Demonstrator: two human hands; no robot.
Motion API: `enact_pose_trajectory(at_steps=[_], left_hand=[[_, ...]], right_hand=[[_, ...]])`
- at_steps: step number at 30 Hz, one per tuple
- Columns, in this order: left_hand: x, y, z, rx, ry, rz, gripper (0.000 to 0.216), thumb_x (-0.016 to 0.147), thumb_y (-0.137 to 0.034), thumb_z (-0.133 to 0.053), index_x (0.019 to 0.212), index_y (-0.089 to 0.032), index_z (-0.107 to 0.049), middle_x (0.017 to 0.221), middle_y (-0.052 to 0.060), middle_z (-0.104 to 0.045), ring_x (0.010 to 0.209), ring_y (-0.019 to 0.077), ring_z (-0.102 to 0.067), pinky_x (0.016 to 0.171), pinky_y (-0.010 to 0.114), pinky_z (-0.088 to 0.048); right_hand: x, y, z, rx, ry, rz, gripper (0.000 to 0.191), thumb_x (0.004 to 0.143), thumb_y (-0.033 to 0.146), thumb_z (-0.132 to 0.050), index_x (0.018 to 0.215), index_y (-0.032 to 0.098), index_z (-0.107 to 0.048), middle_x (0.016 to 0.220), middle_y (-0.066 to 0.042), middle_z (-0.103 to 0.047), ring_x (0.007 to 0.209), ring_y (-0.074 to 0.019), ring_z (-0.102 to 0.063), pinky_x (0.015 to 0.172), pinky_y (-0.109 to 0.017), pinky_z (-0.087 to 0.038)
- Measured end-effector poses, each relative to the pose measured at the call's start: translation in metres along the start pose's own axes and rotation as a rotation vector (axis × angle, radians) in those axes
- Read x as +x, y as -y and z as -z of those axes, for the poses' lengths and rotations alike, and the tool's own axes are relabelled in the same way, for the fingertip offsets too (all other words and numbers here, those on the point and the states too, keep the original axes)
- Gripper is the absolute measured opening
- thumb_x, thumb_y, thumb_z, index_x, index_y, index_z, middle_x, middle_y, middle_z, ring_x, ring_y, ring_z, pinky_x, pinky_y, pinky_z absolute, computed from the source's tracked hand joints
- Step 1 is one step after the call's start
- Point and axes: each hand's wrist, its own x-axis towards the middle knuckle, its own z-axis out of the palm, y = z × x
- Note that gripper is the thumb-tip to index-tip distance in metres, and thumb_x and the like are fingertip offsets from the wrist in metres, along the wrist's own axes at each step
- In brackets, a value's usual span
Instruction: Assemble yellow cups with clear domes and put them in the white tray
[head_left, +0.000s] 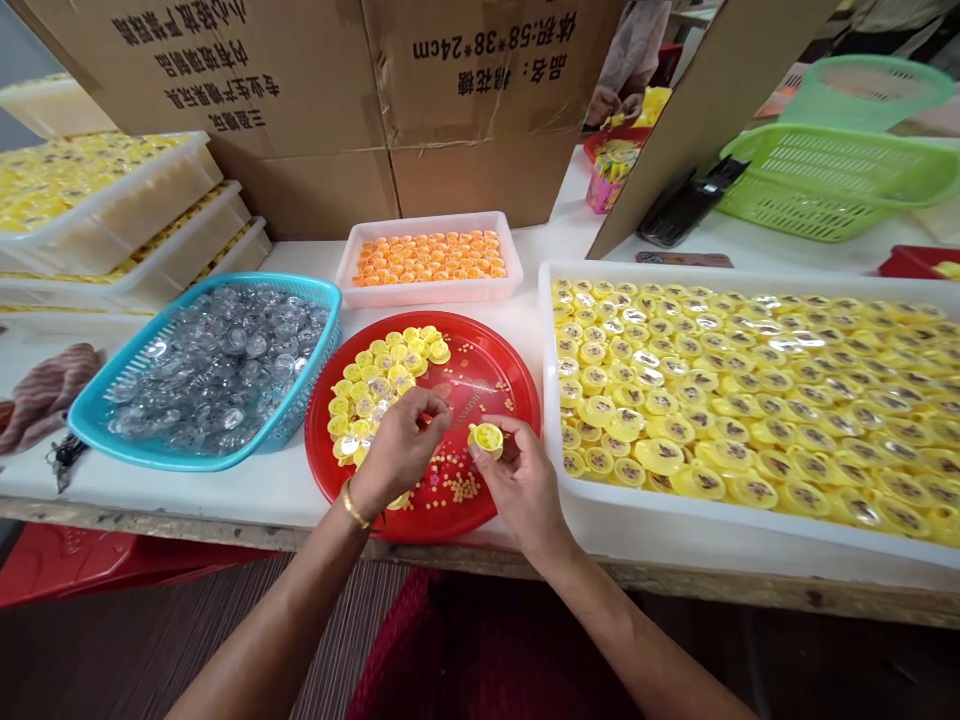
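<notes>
A small yellow toy cup is pinched between the thumb and fingers of my right hand, its open top facing up. My left hand hovers above the red round tray with its fingertips drawn together; anything between them is too small to make out. Rows of more yellow toy cups cover the tray's left side, some with clear, shiny tops. Tiny yellow discs lie scattered on the tray, thickest near its front edge below my hands.
To the left is a blue basket of clear plastic domes. Behind the tray sits a white tray of orange pieces. A large white bin of yellow cups fills the right. Cardboard walls off the back; stacked bins stand left.
</notes>
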Motion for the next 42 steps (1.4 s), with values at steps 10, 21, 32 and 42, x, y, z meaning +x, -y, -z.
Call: enact_pose_trajectory(at_steps=[10, 21, 32, 42], left_hand=[[-0.035, -0.009, -0.006, -0.772, 0.067, 0.259, 0.020, 0.079, -0.036, -0.067, 0.080, -0.016, -0.062, 0.080, 0.003, -0.062, 0.076, 0.0136, -0.058, 0.075, 0.028, -0.048], [-0.042, -0.009, -0.033, -0.770, -0.176, 0.211, 0.022, 0.071, -0.030, -0.074, 0.078, -0.017, -0.058, 0.078, 0.000, -0.062, 0.075, 0.0117, -0.059, 0.073, 0.026, -0.050], [-0.048, -0.009, -0.013, -0.622, -0.329, 0.252, 0.015, 0.075, -0.029, -0.071, 0.081, -0.016, -0.065, 0.073, 0.000, -0.066, 0.063, 0.0090, -0.059, 0.060, 0.019, -0.045], [-0.047, -0.024, -0.022, -0.982, -0.235, 0.443, 0.022, 0.065, -0.028, -0.080, 0.076, -0.013, -0.068, 0.065, 0.000, -0.067, 0.056, 0.0081, -0.061, 0.051, 0.016, -0.046]], right_hand=[[0.006, 0.015, -0.008, 0.061, -0.017, 0.014, 0.030, 0.085, 0.038, -0.066, 0.107, 0.019, -0.058, 0.104, -0.009, -0.064, 0.088, -0.0204, -0.064, 0.079, -0.034, -0.058], [0.001, 0.014, -0.009, 0.048, -0.009, -0.008, 0.027, 0.085, 0.032, -0.064, 0.108, 0.020, -0.057, 0.103, -0.007, -0.064, 0.087, -0.0198, -0.064, 0.076, -0.031, -0.056], [0.004, 0.013, -0.004, 0.152, 0.033, -0.059, 0.030, 0.083, 0.034, -0.069, 0.107, 0.019, -0.060, 0.102, -0.006, -0.064, 0.088, -0.0189, -0.063, 0.080, -0.030, -0.054], [-0.006, 0.012, -0.016, 0.036, 0.023, -0.065, 0.022, 0.083, 0.032, -0.065, 0.101, 0.020, -0.063, 0.095, -0.006, -0.067, 0.082, -0.0197, -0.065, 0.074, -0.030, -0.053]])
